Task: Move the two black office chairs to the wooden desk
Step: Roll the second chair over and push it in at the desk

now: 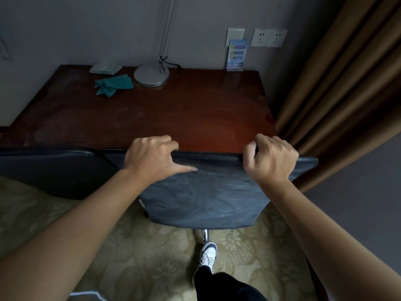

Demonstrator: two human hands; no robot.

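A black office chair (pixel 206 196) stands right in front of me, its backrest top against the front edge of the wooden desk (pixel 169 114). My left hand (pixel 149 159) grips the top rim of the backrest, fingers over the far side. My right hand (pixel 271 158) is closed on the same rim near its right corner. A second black chair (pixel 54 170) sits to the left, its backrest also at the desk's front edge. A chrome leg of the held chair shows below the backrest.
On the desk lie a green cloth (pixel 112 83), a round silver lamp base (pixel 151 75) and an upright card (pixel 236 54). Brown curtains (pixel 338 90) hang close on the right. My foot (pixel 207 255) stands on the patterned carpet behind the chair.
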